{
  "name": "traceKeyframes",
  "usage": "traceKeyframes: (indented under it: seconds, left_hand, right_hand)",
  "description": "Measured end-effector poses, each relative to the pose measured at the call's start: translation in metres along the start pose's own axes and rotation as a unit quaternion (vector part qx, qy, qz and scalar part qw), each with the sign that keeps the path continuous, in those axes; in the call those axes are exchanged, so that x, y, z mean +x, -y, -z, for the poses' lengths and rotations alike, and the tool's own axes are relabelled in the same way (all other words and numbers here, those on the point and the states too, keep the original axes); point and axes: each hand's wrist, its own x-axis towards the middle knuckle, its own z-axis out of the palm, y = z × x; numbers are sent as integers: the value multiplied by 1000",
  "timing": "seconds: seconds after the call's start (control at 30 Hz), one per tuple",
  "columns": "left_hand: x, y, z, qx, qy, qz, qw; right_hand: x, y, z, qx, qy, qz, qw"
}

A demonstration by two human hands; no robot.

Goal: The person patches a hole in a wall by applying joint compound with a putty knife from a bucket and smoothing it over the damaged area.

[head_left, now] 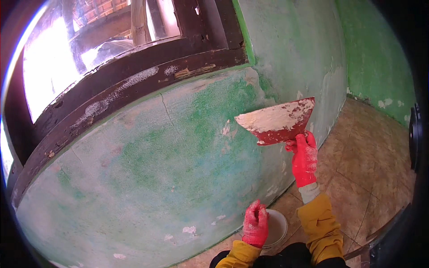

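In my right hand (pixel 305 160), gloved in red, is a wide red putty knife (pixel 279 123), its blade raised in front of the wall and thickly smeared with cream-white putty. The fingers are closed at the blade's lower right corner, and the grip itself is hidden. My left hand (pixel 255 224), in a red glove dusted with white, hangs low beside the wall with its fingers curled together. What they hold, if anything, does not show. Just behind and right of it stands a white bucket (pixel 278 225), partly covered by the hand.
The green wall (pixel 147 178) is patchy, with cracks, chips and pale spots. A worn dark wooden window frame (pixel 134 87) juts out at upper left. Brown floor tiles (pixel 357 161) lie at right, below another green wall (pixel 380 58). A dark round object (pixel 415 138) stands at the right edge.
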Motion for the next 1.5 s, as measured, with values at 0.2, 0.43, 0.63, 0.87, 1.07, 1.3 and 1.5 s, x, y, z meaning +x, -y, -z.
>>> traceKeyframes:
  seconds: [0.2, 0.43, 0.63, 0.87, 1.07, 1.3, 1.5]
  left_hand:
    - [-1, 1, 0, 6, 8, 4, 1000]
    - [-1, 2, 1, 20, 11, 1, 1000]
    - [0, -4, -2, -1, 8, 20, 1000]
    - [1, -6, -4, -16, -6, 27, 1000]
    - [1, 2, -1, 3, -1, 13, 1000]
    - [1, 0, -2, -16, -4, 25, 1000]
    - [1, 0, -2, 8, -5, 19, 1000]
  right_hand:
    - [5, -7, -2, 19, 19, -10, 1000]
    - [7, -6, -7, 7, 26, -8, 1000]
    - [5, -10, -6, 3, 44, -7, 999]
    - [4, -4, -7, -6, 38, -13, 999]
    - [1, -3, -7, -19, 32, -13, 999]
    - [1, -3, -3, -17, 41, -6, 999]
    - [-4, 1, -11, -33, 23, -25, 999]
